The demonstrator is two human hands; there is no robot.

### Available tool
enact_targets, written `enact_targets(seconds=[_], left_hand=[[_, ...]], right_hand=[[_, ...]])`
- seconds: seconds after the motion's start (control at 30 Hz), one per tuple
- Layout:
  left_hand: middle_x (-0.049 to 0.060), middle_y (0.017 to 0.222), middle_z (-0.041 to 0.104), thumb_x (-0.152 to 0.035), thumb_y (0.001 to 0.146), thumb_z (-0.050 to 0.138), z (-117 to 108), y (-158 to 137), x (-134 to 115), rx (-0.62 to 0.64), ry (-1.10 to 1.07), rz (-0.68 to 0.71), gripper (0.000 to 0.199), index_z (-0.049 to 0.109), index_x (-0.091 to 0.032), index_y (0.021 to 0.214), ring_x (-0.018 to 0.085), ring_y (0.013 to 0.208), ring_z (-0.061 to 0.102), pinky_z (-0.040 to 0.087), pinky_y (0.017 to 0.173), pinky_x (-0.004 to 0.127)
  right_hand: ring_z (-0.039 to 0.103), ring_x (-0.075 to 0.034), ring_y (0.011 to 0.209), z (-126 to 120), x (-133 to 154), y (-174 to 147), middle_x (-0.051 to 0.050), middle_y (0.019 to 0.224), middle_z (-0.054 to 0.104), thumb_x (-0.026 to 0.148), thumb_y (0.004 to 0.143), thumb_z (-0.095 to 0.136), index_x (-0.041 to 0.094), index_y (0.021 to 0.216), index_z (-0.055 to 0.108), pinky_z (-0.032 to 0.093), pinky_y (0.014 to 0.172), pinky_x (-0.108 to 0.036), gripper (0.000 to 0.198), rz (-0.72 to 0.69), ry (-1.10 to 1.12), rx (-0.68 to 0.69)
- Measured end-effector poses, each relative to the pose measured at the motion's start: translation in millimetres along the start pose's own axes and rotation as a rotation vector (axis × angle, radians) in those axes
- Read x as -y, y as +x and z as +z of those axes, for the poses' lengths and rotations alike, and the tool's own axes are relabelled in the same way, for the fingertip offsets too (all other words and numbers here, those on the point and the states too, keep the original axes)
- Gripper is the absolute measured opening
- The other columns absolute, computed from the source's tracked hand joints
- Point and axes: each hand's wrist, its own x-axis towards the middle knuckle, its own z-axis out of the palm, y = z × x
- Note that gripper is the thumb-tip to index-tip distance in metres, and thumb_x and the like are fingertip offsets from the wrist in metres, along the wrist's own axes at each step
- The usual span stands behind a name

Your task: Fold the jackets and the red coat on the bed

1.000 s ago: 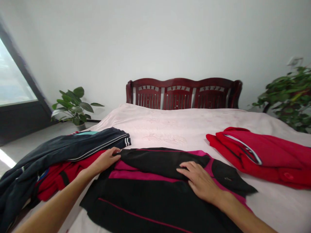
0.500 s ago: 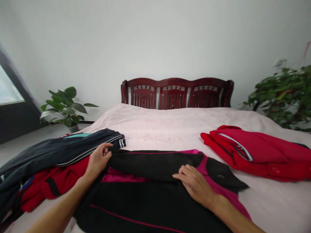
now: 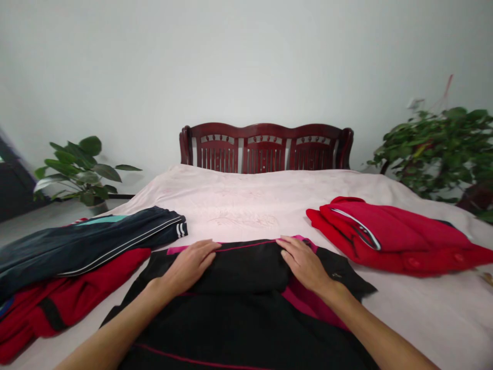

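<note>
A black top (image 3: 239, 318) with magenta panels and piping lies spread on the bed in front of me, a black sleeve-like strip laid across its far part. My left hand (image 3: 194, 262) rests on the left of that strip, its fingers stretched toward the far edge. At the strip's right end lies my right hand (image 3: 304, 262), palm down with fingers extended over the far edge. Both hands touch the cloth without gripping it. Forearms and hands hide parts of the top, and its near side runs out of view.
Dark navy clothing (image 3: 115, 236) lies over red clothing (image 3: 88, 293) on the left. Folded red garments (image 3: 408, 236) are stacked at the right. Beyond the pink bedspread (image 3: 239, 198) stands a dark wooden headboard (image 3: 265, 149). Leafy plants flank the bed.
My left hand has moved rightward onto the strip from the garment's left end and flattened. My right hand has slid up to the far edge. The view has shifted slightly right.
</note>
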Motion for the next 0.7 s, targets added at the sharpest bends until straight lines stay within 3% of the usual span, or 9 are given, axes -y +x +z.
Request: enact_targets(seconds=[0.1,0.23,0.33,0.47,0.57,0.7], left_hand=[[0.007,0.148,0.050,-0.044,0.099,0.038,30,12,-5,0.111,0.073,0.096,0.048,0.048,-0.029,0.143,0.028,0.141,0.038,0.028,0.117,0.049],[0.010,0.159,0.032,-0.047,0.096,0.044,57,-1,17,0.136,0.219,0.113,0.058,0.031,-0.035,0.151,0.033,0.145,0.031,0.026,0.116,0.054],[0.010,0.161,0.027,-0.051,0.095,0.044,53,-18,34,0.141,0.255,0.138,0.063,0.025,-0.036,0.153,0.033,0.146,0.029,0.024,0.117,0.054],[0.011,0.158,0.033,-0.055,0.093,0.045,31,-31,48,0.204,0.293,0.077,0.063,0.027,-0.041,0.152,0.036,0.143,0.033,0.024,0.114,0.059],[0.008,0.157,0.037,-0.052,0.095,0.043,16,-37,55,0.221,0.245,0.031,0.056,0.032,-0.042,0.150,0.035,0.140,0.038,0.028,0.113,0.057],[0.005,0.155,0.041,-0.048,0.099,0.035,11,-41,61,0.207,0.147,0.011,0.049,0.038,-0.042,0.147,0.030,0.139,0.041,0.029,0.115,0.050]], right_hand=[[0.033,-0.024,0.143,18,-5,10,-0.009,0.153,0.042,0.041,0.099,0.036,0.020,0.145,0.046,0.027,0.118,-0.047,0.051,-0.113,-0.138,0.150],[0.033,-0.026,0.143,41,-38,6,-0.010,0.153,0.042,0.049,0.098,0.036,0.023,0.148,0.040,0.025,0.117,-0.051,0.057,-0.066,-0.239,0.287],[0.034,-0.026,0.143,45,-73,-4,-0.010,0.153,0.041,0.051,0.097,0.036,0.024,0.147,0.042,0.024,0.117,-0.052,0.058,-0.018,-0.280,0.259],[0.033,-0.026,0.144,36,-103,-10,-0.011,0.152,0.042,0.043,0.096,0.036,0.021,0.144,0.047,0.020,0.118,-0.052,0.054,-0.029,-0.336,0.234],[0.038,-0.029,0.141,25,-98,-1,-0.013,0.149,0.046,0.039,0.093,0.039,0.020,0.139,0.053,0.024,0.116,-0.055,0.052,0.056,-0.352,0.299],[0.036,-0.032,0.141,14,-44,20,-0.017,0.148,0.047,0.032,0.092,0.040,0.014,0.137,0.054,0.024,0.115,-0.056,0.050,0.134,-0.387,0.199]])
